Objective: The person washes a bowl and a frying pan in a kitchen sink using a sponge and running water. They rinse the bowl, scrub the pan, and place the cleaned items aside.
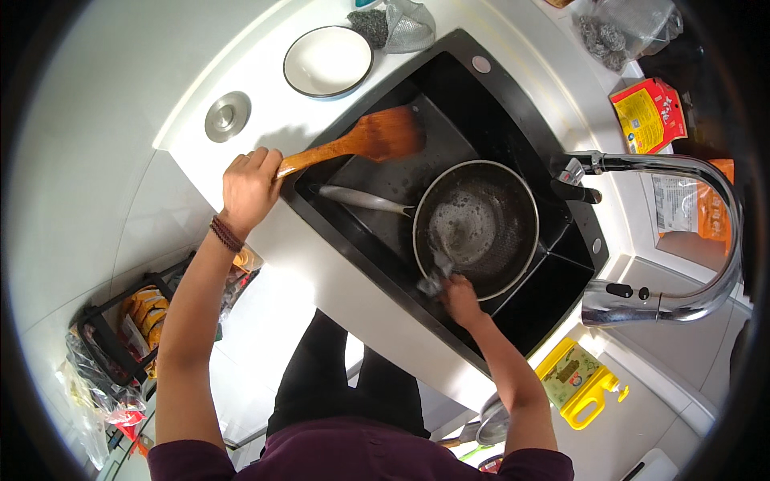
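Note:
My left hand [251, 187] is closed around the handle of a wooden spatula [379, 133], whose broad, blurred blade is over the black sink [385, 186]. A dark frying pan [505, 240] with a light rim rests in the sink, its grey handle [364, 198] pointing left. Some cloudy liquid appears to lie on the pan's bottom. At the pan's near rim, my right hand [462, 302] grips a grey scrubber [439, 276]. Motion blurs it, so its material is unclear.
An enamel bowl [328, 61], a metal drain plug [227, 116] and steel wool [368, 27] sit on the far counter. The chrome faucet [731, 240] arches at the right. Nearby are a yellow pump jug [574, 385] and a red packet [648, 114]. A black rack [108, 312] holds packets at left.

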Demonstrator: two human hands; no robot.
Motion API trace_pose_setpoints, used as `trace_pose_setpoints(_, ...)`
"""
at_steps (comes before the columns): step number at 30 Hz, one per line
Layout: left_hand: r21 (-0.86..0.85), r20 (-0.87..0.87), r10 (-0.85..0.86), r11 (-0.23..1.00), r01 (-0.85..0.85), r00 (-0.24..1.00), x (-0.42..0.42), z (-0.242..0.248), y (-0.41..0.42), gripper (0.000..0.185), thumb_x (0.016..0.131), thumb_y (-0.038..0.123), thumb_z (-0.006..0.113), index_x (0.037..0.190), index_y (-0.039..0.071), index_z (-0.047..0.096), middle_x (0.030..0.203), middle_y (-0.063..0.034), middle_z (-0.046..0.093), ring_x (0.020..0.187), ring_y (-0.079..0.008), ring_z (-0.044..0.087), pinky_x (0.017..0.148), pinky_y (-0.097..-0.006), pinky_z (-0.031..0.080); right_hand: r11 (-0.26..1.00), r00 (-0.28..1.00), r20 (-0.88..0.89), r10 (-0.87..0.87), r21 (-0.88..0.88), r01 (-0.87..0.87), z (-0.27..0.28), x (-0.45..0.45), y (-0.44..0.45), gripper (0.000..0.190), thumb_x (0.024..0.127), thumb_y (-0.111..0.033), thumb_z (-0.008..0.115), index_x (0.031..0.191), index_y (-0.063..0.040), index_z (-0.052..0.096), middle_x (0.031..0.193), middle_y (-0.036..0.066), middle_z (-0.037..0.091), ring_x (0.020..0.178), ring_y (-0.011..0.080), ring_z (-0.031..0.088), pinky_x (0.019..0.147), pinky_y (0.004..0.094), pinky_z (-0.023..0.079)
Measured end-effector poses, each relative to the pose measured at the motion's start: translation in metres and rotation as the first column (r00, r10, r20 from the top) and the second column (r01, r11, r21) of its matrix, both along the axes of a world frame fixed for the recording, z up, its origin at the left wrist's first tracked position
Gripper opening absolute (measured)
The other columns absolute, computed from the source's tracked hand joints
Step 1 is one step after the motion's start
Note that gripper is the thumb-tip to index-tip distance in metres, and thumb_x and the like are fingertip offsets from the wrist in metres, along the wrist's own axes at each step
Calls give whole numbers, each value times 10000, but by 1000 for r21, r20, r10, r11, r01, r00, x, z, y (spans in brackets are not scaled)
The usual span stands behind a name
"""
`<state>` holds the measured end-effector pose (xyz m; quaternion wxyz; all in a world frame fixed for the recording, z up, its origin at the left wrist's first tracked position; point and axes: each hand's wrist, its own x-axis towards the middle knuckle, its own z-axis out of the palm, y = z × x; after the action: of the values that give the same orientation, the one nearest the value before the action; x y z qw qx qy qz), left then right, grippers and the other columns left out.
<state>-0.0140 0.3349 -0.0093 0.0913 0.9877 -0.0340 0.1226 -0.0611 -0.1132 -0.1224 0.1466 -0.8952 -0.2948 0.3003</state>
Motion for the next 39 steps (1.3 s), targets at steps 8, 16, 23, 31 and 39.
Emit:
trace_pose_setpoints(8, -35, -50, -78, 996, 76, 996, 6, -14, -8, 224, 700, 61, 677, 824, 70, 490, 729, -85, 509, 643, -276, 531, 580, -372, 434, 873, 965, 66, 255, -445, -200, 29, 21, -78, 341, 809, -207, 586, 1121, -73, 608, 1297, 94, 488, 1302, 268, 328, 989, 552, 277)
trace_pose_setpoints(16, -158, -31, -155, 976, 149, 987, 4, -41, -46, 244, 675, 36, 684, 803, 76, 480, 710, -70, 488, 646, -251, 522, 607, -341, 414, 879, 734, 617, 283, -473, 60, 22, 139, -132, 297, 862, -64, 475, 1139, -13, 569, 1441, 69, 343, 1361, 223, 267, 959, 530, 310)
trace_pose_setpoints(23, -167, -82, -137, 978, 122, 987, 0, -43, -42, 239, 682, 64, 684, 801, 78, 477, 711, -72, 487, 649, -250, 520, 614, -335, 395, 898, 866, 480, 137, -429, 95, 4, 34, -104, 187, 746, -64, 555, 903, -30, 652, 1094, 124, 558, 1015, 268, 511, 815, 425, 398)
trace_pose_setpoints(31, -129, -98, -138, 984, 124, 986, 3, -45, -44, 218, 701, 67, 671, 810, 84, 483, 713, -65, 490, 647, -237, 520, 620, -327, 391, 1000, 943, 333, -17, 17, 12, -85, 100, 41, 309, 792, -24, 528, 1101, -24, 517, 1101, 204, 501, 1026, 386, 512, 831, 442, 454)
trace_pose_setpoints(39, -176, -75, -148, 975, 133, 986, 6, -44, -44, 213, 700, 66, 665, 803, 92, 481, 699, -55, 489, 626, -232, 505, 617, -323, 391, 857, 932, 295, -212, -403, 322, -85, 88, -60, 375, 759, -39, 587, 1122, 10, 503, 1144, 212, 516, 1082, 383, 502, 909, 432, 425)
